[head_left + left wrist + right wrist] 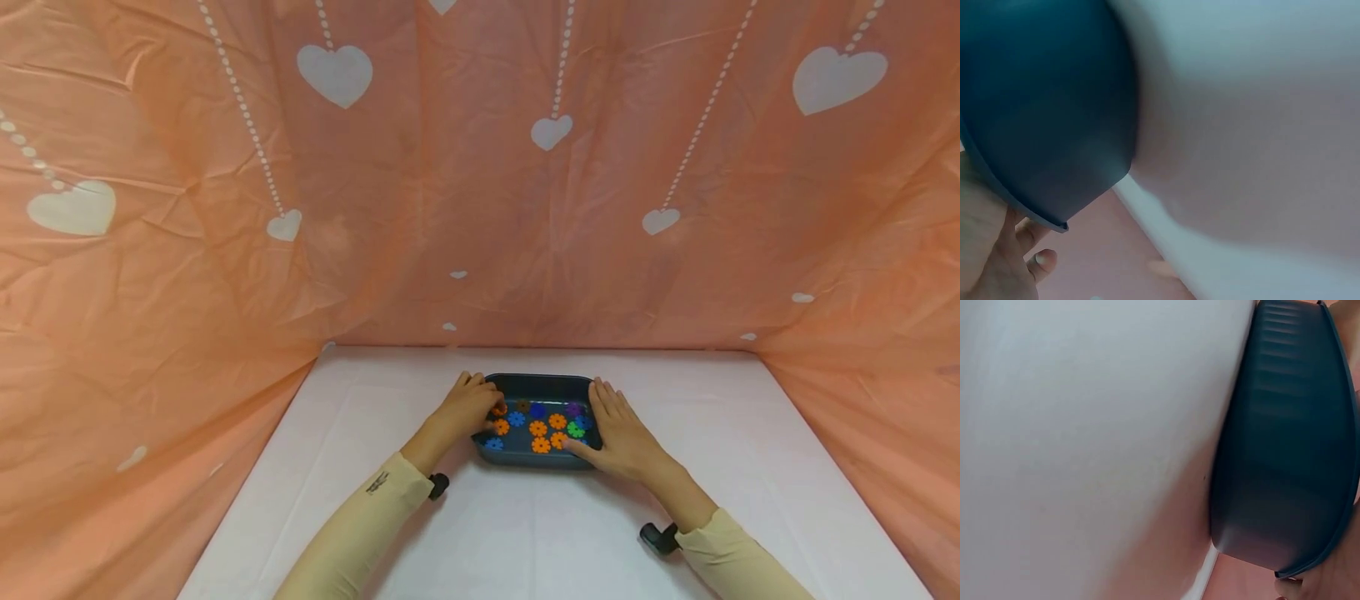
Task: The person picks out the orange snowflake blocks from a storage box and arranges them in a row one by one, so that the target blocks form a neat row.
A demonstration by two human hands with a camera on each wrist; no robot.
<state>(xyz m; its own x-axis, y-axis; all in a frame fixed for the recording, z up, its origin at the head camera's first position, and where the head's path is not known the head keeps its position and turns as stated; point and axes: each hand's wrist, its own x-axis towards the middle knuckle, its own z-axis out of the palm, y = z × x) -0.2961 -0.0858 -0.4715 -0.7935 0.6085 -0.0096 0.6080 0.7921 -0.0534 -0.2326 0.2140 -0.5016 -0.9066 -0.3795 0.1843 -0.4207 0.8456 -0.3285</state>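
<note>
A dark blue-grey rectangular tray point(536, 459) stands on the white table, with several flower-shaped plastic discs inside: orange point(537, 428), blue point(516, 418), green point(575, 429), purple point(573, 409) and brown point(522, 406). Over its left rim reaches my left hand point(467, 408), fingers bent down into the tray beside orange discs. Whether those fingers hold a disc is hidden. My right hand point(621, 437) lies along the right rim with straight fingers, its thumb stretched inside near an orange disc point(558, 440). Both wrist views show mainly the tray's outer wall point(1054, 106) point(1285, 437).
A white cloth point(525, 533) covers the table around the tray. Behind the table and along both sides hangs a peach curtain point(480, 208) with white hearts. Dark wrist devices point(660, 539) sit at both cuffs.
</note>
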